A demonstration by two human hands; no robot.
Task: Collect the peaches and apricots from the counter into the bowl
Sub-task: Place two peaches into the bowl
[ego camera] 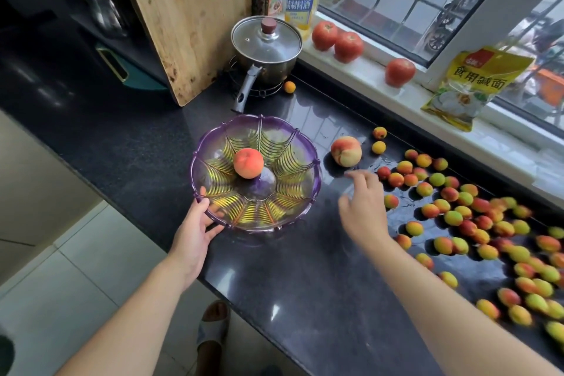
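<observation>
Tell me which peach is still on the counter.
The paler peach right of the bowl, just beyond the right hand. The redder peach already sits in the bowl.

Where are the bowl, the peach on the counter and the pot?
bowl (305, 143): head view, far right rim.
peach on the counter (346, 151): head view, middle of its skin.
pot (266, 38): head view, glass lid.

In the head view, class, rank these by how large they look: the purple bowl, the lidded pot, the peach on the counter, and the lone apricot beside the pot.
1. purple bowl
2. lidded pot, though it sits farther from the camera
3. peach on the counter
4. lone apricot
</observation>
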